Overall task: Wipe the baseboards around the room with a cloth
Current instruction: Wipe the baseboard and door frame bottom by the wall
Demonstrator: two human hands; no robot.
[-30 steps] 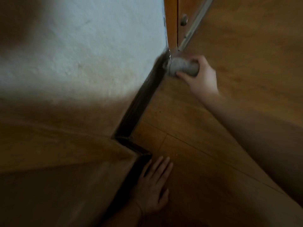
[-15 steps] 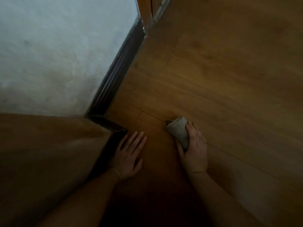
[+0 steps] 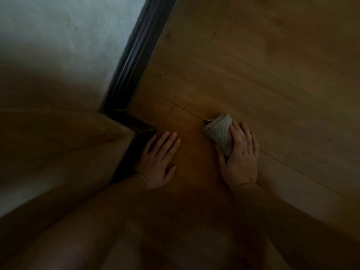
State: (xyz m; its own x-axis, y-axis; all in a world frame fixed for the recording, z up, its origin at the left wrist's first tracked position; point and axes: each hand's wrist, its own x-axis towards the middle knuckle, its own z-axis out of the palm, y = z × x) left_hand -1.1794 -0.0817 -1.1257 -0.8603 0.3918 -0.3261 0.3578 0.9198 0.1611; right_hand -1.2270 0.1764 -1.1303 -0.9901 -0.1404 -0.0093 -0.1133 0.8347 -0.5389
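Baseboards point(image 3: 134, 61) run dark and glossy along the foot of the pale wall point(image 3: 64, 39), with long moulded grooves along their length. At the corner they turn, and a short stretch passes under a brown wooden panel point(image 3: 58, 145) that juts out on the left. We cannot tell what that panel belongs to.

We hold the cloth point(image 3: 221, 133) in our right hand point(image 3: 239, 158). It is a grey, ribbed, knitted piece, bunched into a rough cone, with its wide end pointing away from us. It lies on the floor point(image 3: 263, 71), well apart from the baseboards. Our right fingers point(image 3: 236, 133) lie over its far side and the thumb curls along its near edge, so the hand grasps it. Part of the cloth is hidden under the palm.

Our left hand point(image 3: 157, 162) rests flat on the floor just beside the lower stretch of baseboard, its fingers straight, spread and holding nothing.

We see smooth brown planks with a faint wood grain and thin seams between the boards. A few small dark specks lie on them near the baseboard.

Both forearms fade into deep shadow at the bottom, where the view is too dark and blurred to make out.
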